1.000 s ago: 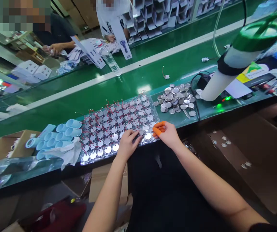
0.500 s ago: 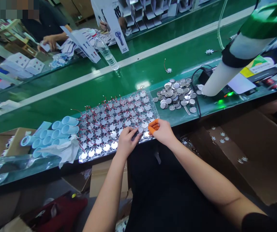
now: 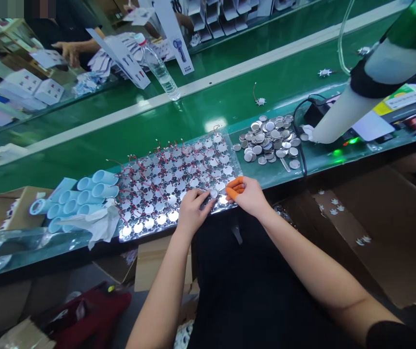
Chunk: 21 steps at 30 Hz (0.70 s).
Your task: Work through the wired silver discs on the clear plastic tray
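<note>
My left hand (image 3: 193,208) is at the near right part of a tray of parts (image 3: 122,237), its thumb and forefinger closed about a small round metal disc (image 3: 213,194). Close beside it, my right hand (image 3: 248,195) wears orange finger cots (image 3: 234,188). Its fingers are pinched together over the tray's right edge; what they hold, if anything, is hidden. Rows of round silvery pieces with thin red wires (image 3: 169,177) fill the tray. Beyond my right hand lies a heap of loose metal discs (image 3: 266,138).
Light-blue cups (image 3: 100,190) and crumpled white tissue (image 3: 102,220) lie left of the tray. A thick white tube (image 3: 342,111) slants down at the right, near a black cable (image 3: 302,162). A water bottle (image 3: 162,75) stands across the green belt (image 3: 208,104), near a co-worker's hand (image 3: 70,51).
The view has shifted slightly, so the bench items appear moved. Both hands keep nearly the same place and grip on the tray. Across the belt, the co-worker's hand has changed position.
</note>
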### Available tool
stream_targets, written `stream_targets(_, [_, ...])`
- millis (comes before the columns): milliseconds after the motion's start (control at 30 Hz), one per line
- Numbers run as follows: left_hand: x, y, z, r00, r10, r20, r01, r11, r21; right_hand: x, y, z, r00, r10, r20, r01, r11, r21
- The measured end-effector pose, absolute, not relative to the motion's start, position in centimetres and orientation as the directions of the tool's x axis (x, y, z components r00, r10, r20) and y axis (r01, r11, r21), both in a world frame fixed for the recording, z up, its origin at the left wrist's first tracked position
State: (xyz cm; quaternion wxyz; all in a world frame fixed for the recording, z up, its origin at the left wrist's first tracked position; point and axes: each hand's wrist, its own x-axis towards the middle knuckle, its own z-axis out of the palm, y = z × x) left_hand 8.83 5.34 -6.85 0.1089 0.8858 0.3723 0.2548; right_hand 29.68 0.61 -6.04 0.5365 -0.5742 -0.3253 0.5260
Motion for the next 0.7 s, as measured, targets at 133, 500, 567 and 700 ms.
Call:
stream_targets(133, [8.79, 5.35, -6.95, 0.589, 0.716, 0.374, 0.607, -0.698, 0.38, 29.79, 0.66, -5.72, 0.221, 0.938, -0.266, -0.195, -0.225, -0.955])
stream_targets(500, [8.81, 5.35, -6.87, 0.584, 0.723, 0.37, 0.604, -0.691, 0.397, 29.86, 0.85, -6.26, 0.218, 0.935, -0.282, -0.231, -0.231, -0.945])
stream_targets(567, [8.81, 5.35, -6.88, 0.584, 0.721, 0.373, 0.603, -0.692, 0.396, 29.88, 0.86, -6.27, 0.218, 0.934, -0.284, -0.231, -0.234, -0.944])
stream_targets(700, [8.83, 5.3, -6.86, 0.583, 0.725, 0.368, 0.611, -0.689, 0.389, 29.94, 0.86, -6.28, 0.212, 0.936, -0.279, -0.228, -0.231, -0.946])
